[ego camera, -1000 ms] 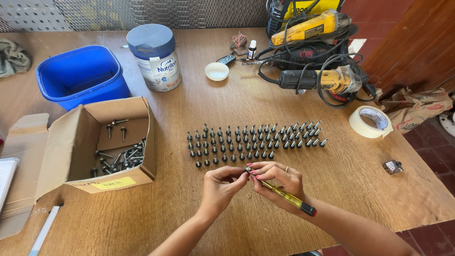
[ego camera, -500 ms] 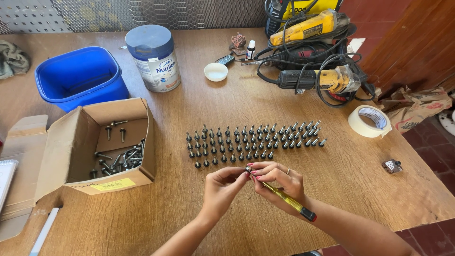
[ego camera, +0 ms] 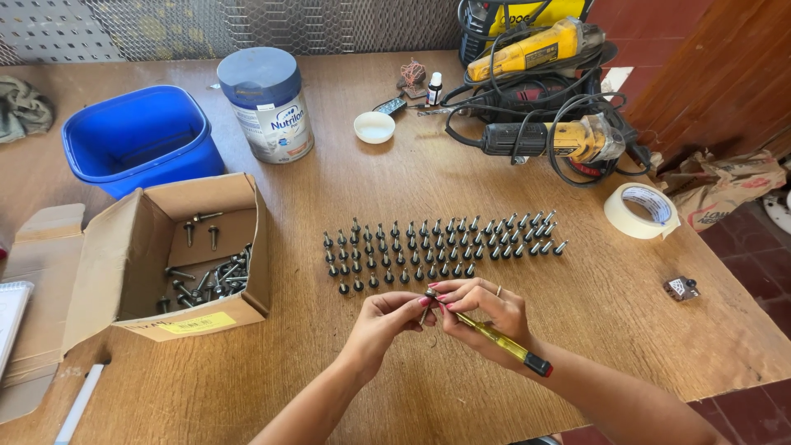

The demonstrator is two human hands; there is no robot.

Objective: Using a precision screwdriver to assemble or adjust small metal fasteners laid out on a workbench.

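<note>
Two hands meet over the near middle of the table [ego camera: 577, 313], and little has changed across the last second: they sit in the same spot, pressed together, only drawn a touch closer, while the rows and the box look as they did. That steadiness suggests fine work on one screw is under way, not a reach for another.

Left hand [ego camera: 386, 317] pinches a small dark screw [ego camera: 429, 294] between thumb and fingertips, its grip clenched on it. Right hand [ego camera: 484, 311] is clenched too, holding a yellow screwdriver [ego camera: 494, 338] whose handle trails back along the wrist to a dark, red-tipped end; its fingers also close around the screw. So the screw lies right at the junction of both grips, at the fingertips and just above the table, with the screwdriver's front end hidden under the fingers; whether it touches the screw I cannot tell.

Just beyond the hands stand rows of screws [ego camera: 441, 247], upright and evenly spaced. An open cardboard box [ego camera: 202, 247] with loose screws lies to the left, well apart, with a blue tub [ego camera: 140, 144] behind it.
</note>
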